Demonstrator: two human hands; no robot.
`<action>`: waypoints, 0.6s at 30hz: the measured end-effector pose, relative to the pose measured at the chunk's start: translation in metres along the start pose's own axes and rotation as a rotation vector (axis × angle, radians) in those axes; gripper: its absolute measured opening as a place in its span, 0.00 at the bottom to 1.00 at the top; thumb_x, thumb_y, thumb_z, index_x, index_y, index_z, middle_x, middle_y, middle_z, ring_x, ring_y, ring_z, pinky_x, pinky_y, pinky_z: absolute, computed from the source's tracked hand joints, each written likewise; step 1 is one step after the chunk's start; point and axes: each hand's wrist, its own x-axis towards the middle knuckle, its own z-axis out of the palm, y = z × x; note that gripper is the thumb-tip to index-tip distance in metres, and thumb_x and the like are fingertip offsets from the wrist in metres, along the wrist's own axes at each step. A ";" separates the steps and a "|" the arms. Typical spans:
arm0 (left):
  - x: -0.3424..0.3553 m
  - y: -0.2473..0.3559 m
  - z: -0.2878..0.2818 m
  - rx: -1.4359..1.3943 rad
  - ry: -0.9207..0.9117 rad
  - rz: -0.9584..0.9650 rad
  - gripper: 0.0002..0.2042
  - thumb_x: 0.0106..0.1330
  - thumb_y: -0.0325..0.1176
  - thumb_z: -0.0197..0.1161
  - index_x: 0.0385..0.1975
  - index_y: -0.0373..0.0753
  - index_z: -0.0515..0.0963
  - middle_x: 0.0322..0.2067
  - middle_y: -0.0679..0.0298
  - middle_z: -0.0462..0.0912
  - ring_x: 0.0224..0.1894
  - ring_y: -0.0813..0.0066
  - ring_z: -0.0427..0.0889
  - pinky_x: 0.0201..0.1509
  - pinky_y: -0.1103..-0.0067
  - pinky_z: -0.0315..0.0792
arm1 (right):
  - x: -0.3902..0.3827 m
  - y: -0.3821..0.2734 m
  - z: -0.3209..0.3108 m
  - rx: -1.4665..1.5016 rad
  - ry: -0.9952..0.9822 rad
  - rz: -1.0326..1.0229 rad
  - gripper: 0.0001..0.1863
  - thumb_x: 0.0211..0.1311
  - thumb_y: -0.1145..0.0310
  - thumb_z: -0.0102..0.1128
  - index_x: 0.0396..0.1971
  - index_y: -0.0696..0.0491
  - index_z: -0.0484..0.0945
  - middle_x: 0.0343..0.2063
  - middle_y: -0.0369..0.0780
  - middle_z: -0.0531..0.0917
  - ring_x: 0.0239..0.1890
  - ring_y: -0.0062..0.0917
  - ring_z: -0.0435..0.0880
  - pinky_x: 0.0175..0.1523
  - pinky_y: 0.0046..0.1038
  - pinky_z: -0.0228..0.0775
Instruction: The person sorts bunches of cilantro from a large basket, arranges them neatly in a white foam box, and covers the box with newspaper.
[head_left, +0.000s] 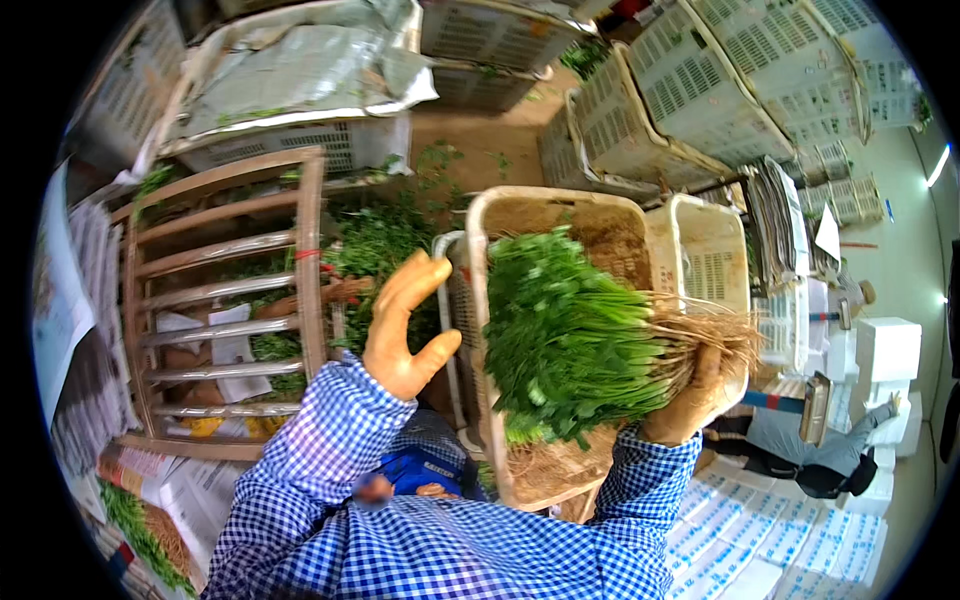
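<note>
My left hand (420, 320), in an orange glove, is raised beside the left rim of a dirty white plastic crate (595, 220), its fingers spread and empty. My right hand (690, 390), gloved too, is closed round the root end of a thick bunch of leafy greens (560, 330). The bunch lies sideways over the crate, dark leaves to the left, pale stems and tan stringy roots to the right. The crate's soiled inside shows around it, and a second crate (710, 240) stands just to its right.
A slatted wooden rack (220, 330) is at left, loose greens (380, 230) beside it. Stacked crates (690, 90) and a covered crate (300, 60) fill the back. At right are white foam boxes (888, 345), wrapped white packs (760, 540) and a co-worker in grey (820, 455).
</note>
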 end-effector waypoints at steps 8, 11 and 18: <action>-0.038 0.096 -0.227 0.153 -0.110 -0.037 0.45 0.59 0.57 0.71 0.71 0.36 0.61 0.65 0.48 0.71 0.67 0.48 0.71 0.73 0.62 0.61 | -0.099 -0.002 0.217 0.358 -0.597 0.548 0.35 0.71 0.47 0.54 0.66 0.59 0.66 0.61 0.49 0.76 0.59 0.39 0.78 0.62 0.39 0.74; -0.076 0.075 -0.263 0.417 0.043 -0.240 0.39 0.60 0.45 0.73 0.71 0.43 0.63 0.65 0.48 0.71 0.66 0.50 0.72 0.71 0.65 0.66 | -0.113 0.054 0.290 0.184 -0.751 0.606 0.40 0.70 0.48 0.57 0.71 0.60 0.59 0.69 0.49 0.66 0.70 0.38 0.66 0.72 0.36 0.60; -0.151 -0.011 -0.285 0.583 0.264 -0.611 0.36 0.63 0.36 0.70 0.71 0.41 0.61 0.68 0.48 0.66 0.70 0.50 0.66 0.74 0.64 0.62 | -0.139 0.132 0.284 -0.086 -0.762 0.323 0.24 0.75 0.65 0.57 0.63 0.62 0.69 0.57 0.45 0.79 0.58 0.29 0.79 0.64 0.29 0.71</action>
